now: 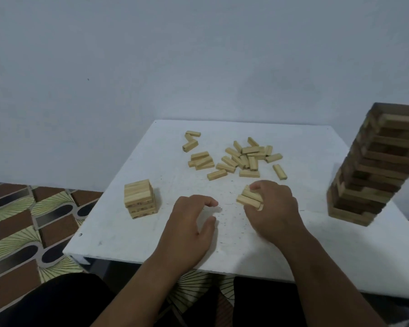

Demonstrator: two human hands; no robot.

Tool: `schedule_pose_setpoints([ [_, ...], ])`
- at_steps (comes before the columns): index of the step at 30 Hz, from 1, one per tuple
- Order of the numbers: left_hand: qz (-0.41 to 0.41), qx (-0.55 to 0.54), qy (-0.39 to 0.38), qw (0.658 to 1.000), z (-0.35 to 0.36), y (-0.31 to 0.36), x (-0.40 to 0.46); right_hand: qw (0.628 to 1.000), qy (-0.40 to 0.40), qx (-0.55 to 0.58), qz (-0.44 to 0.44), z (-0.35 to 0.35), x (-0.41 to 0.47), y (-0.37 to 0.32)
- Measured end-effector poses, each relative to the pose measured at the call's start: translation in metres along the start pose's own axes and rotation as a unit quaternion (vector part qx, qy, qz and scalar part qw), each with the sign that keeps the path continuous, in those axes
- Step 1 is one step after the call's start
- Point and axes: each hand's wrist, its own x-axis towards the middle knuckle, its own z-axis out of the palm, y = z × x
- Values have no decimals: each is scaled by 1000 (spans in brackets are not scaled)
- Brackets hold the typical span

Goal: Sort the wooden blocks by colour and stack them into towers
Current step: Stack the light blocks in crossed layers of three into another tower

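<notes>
A short tower of light wooden blocks (pixel 141 198) stands at the table's left side. Several loose light blocks (pixel 242 159) lie scattered at the far middle of the white table (pixel 128 241). My right hand (pixel 273 208) is shut on a small bunch of light blocks (pixel 249 198), held just above the table near the middle. To its left, my left hand (pixel 190 226) hovers with its fingers curled apart and nothing in it. A tall tower of darker brown blocks (pixel 373 166) stands at the right edge.
A pale wall rises behind the table. A patterned brown, green and black floor covering (pixel 21 220) lies to the left and under the table. My dark-clothed legs (pixel 57 300) are below the front edge.
</notes>
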Motion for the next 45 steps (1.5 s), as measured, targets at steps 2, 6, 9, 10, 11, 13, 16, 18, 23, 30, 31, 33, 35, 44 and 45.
schedule_pose_setpoints([
  [2, 9, 15, -7, 1000, 1, -2, -1, 1000, -8, 28, 5, 4, -1, 2],
  [6, 17, 50, -13, 999, -4, -11, -2, 996, -31, 71, -44, 17, -4, -6],
  [9, 7, 82, -22, 996, -13, -22, -5, 990, -73, 93, -78, 28, -10, -24],
  [10, 2, 86, -25, 996, -17, -26, -7, 987, -87, 96, -90, 31, -13, -30],
  [11, -4, 85, -28, 996, -22, -28, -9, 985, -100, 100, -102, 35, -15, -35],
  [13, -21, 76, -33, 996, -31, -33, -15, 979, -122, 108, -122, 42, -20, -44],
  [16, -32, 75, -37, 996, -42, -42, -23, 973, -143, 116, -143, 48, -26, -54],
  [18, -41, 84, -42, 995, -47, -47, -28, 968, -156, 124, -150, 52, -30, -60],
  [23, -63, 93, -1, 994, -59, -50, -40, 961, -175, 143, -159, 60, -36, -68],
  [30, -83, 84, 11, 993, -70, -58, -50, 951, -190, 157, -188, 66, -39, -75],
  [31, -87, 81, 12, 993, -71, -58, -50, 949, -191, 159, -192, 65, -38, -74],
  [33, -91, 76, 15, 993, -73, -57, -49, 947, -195, 162, -198, 63, -37, -73],
  [35, -97, 76, 11, 992, -74, -57, -48, 945, -200, 164, -201, 60, -36, -72],
  [44, -112, 89, 5, 990, -79, -55, -45, 954, -156, 124, -223, 62, -29, -65],
  [45, -116, 90, 4, 989, -80, -54, -45, 955, -153, 121, -224, 63, -30, -66],
])
